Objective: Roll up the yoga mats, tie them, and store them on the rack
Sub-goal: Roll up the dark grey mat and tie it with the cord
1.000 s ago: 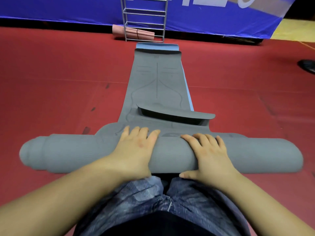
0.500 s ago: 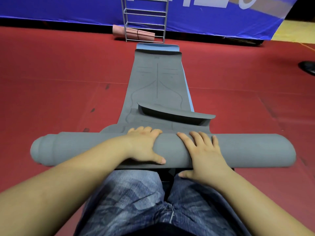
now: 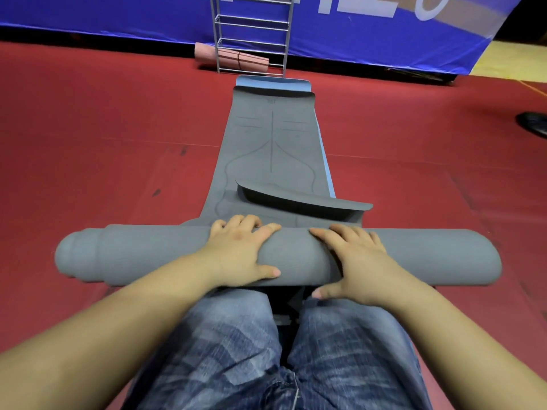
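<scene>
So, grey mat [image 3: 270,149] lies lengthwise on red floor [image 3: 103,143], near end wound into a thick roll [image 3: 296,255] lying crosswise just in front of person's knees in jeans [image 3: 236,350]. Left hand [image 3: 239,255] rests palm-down on top of roll, fingers spread & draped over far side, thumb on near side. Right hand [image 3: 355,261] same, flat on roll w/ fingers forward, thumb low at near edge. Neither closes around it; both splayed & pressing. Just beyond roll, a flap of mat [image 3: 302,199] stands lifted off flat part. Blue mat [image 3: 275,83] shows under grey one at far end & along right edge. Further back: metal rack [image 3: 251,34] by blue banner [image 3: 370,31], pink rolled mat [image 3: 236,59] on its bottom shelf.
</scene>
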The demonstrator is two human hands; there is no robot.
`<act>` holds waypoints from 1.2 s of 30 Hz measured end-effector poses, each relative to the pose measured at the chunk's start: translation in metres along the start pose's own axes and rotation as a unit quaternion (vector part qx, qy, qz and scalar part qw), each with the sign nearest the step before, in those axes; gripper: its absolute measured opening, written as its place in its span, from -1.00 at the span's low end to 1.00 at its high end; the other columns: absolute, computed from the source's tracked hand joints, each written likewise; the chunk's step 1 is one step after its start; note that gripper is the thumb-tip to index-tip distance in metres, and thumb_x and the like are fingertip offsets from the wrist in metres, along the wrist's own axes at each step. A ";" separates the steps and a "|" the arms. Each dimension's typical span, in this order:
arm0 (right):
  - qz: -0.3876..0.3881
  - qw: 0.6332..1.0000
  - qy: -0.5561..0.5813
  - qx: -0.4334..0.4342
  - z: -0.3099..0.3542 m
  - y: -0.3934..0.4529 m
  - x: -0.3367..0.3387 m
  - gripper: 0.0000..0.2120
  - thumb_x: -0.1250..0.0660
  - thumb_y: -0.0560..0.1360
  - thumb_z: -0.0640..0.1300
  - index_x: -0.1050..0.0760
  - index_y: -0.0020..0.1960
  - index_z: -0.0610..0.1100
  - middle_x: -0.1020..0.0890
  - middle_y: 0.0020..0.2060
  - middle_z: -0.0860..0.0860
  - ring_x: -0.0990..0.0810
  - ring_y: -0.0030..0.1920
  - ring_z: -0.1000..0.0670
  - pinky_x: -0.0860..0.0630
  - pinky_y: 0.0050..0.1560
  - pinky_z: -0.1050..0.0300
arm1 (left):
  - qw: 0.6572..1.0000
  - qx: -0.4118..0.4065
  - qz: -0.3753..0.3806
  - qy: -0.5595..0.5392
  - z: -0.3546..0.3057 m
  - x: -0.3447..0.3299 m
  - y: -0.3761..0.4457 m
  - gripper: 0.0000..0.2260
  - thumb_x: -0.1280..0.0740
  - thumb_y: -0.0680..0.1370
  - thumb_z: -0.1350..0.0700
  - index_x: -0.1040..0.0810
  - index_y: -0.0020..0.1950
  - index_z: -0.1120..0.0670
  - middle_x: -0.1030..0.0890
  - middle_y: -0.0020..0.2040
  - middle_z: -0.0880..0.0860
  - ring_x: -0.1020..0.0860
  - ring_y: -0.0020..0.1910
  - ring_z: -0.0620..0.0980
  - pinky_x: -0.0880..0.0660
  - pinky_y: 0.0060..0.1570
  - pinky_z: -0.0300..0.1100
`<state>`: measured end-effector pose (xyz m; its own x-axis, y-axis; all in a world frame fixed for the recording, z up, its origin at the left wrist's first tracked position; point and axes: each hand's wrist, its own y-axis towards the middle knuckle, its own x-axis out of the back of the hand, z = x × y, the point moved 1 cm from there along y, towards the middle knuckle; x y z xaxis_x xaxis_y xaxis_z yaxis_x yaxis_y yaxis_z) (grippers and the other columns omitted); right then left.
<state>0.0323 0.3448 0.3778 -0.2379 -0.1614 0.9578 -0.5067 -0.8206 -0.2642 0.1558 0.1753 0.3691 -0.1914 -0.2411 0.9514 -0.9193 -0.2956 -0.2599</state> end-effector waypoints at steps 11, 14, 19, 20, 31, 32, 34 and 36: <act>0.049 0.997 0.059 -0.014 -0.010 0.046 -0.001 -0.06 -0.51 0.25 0.21 -0.08 0.49 0.19 -0.25 0.43 0.07 -0.13 0.45 -0.04 0.05 0.45 -0.08 | 0.996 0.006 -0.053 0.067 -0.018 -0.012 -0.001 -0.27 -0.15 0.54 -0.27 0.12 0.56 -0.03 -0.03 0.51 0.12 -0.03 0.48 0.10 0.04 0.45 0.05; 0.086 0.995 0.051 -0.011 -0.011 0.055 0.007 -0.01 -0.50 0.27 0.22 -0.01 0.52 0.17 -0.21 0.47 0.01 -0.11 0.47 -0.07 0.04 0.48 -0.14 | 0.995 0.000 -0.064 0.079 -0.007 -0.023 0.005 -0.18 -0.26 0.50 -0.23 0.18 0.56 -0.04 0.01 0.52 0.13 0.01 0.48 0.11 0.10 0.44 0.04; 0.064 0.998 0.012 -0.021 -0.011 0.036 0.000 0.16 -0.48 0.22 0.31 0.24 0.53 0.18 0.05 0.54 -0.05 0.12 0.53 -0.07 0.17 0.47 -0.21 | 0.999 -0.018 -0.015 0.039 0.010 -0.013 0.031 -0.11 -0.37 0.41 -0.25 0.12 0.55 -0.12 -0.08 0.47 0.06 -0.06 0.45 0.04 0.02 0.39 -0.04; 0.064 0.998 -0.004 -0.019 -0.008 0.033 -0.007 0.17 -0.48 0.23 0.30 0.27 0.52 0.18 0.10 0.54 -0.05 0.16 0.53 -0.08 0.19 0.47 -0.22 | 0.999 -0.018 0.002 0.031 0.012 -0.011 0.037 -0.10 -0.38 0.40 -0.25 0.11 0.54 -0.13 -0.10 0.47 0.05 -0.08 0.45 0.04 0.01 0.39 -0.05; 0.105 0.994 0.016 -0.026 -0.018 0.096 -0.006 -0.02 -0.47 0.28 0.04 0.04 0.52 0.18 -0.20 0.44 0.01 -0.10 0.45 -0.08 0.06 0.44 -0.26 | 0.994 0.002 -0.061 0.089 0.008 -0.021 0.044 -0.22 -0.23 0.51 -0.26 0.14 0.56 -0.08 -0.09 0.47 0.14 -0.10 0.44 0.10 0.02 0.40 -0.03; 0.122 0.992 0.021 -0.024 -0.018 0.101 -0.003 -0.01 -0.49 0.28 0.05 0.05 0.52 0.18 -0.20 0.44 0.01 -0.10 0.45 -0.08 0.06 0.46 -0.25 | 0.994 0.003 -0.063 0.088 0.011 -0.025 0.045 -0.22 -0.23 0.51 -0.26 0.15 0.56 -0.08 -0.08 0.48 0.14 -0.09 0.44 0.09 0.03 0.40 -0.04; 0.140 0.990 0.012 -0.025 -0.023 0.105 0.004 0.04 -0.52 0.26 0.10 0.07 0.54 0.16 -0.19 0.46 -0.01 -0.10 0.47 -0.09 0.06 0.47 -0.26 | 0.996 -0.001 -0.064 0.070 0.020 -0.024 0.052 -0.22 -0.25 0.50 -0.26 0.12 0.56 -0.10 -0.10 0.46 0.12 -0.09 0.44 0.07 0.03 0.40 -0.04; 0.132 0.991 -0.013 -0.033 -0.030 0.100 0.005 0.14 -0.53 0.23 0.18 0.15 0.55 0.13 -0.11 0.50 -0.04 -0.04 0.49 -0.10 0.11 0.46 -0.25 | 0.998 -0.010 -0.052 0.044 0.027 -0.020 0.060 -0.22 -0.27 0.48 -0.25 0.09 0.55 -0.12 -0.14 0.44 0.10 -0.10 0.43 0.05 0.02 0.39 -0.04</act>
<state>-0.0442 0.2783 0.3532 -0.3485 -0.3797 0.8569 -0.4831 -0.7107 -0.5114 0.1138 0.1370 0.3302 -0.1228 -0.1273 0.9842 -0.9424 -0.2961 -0.1559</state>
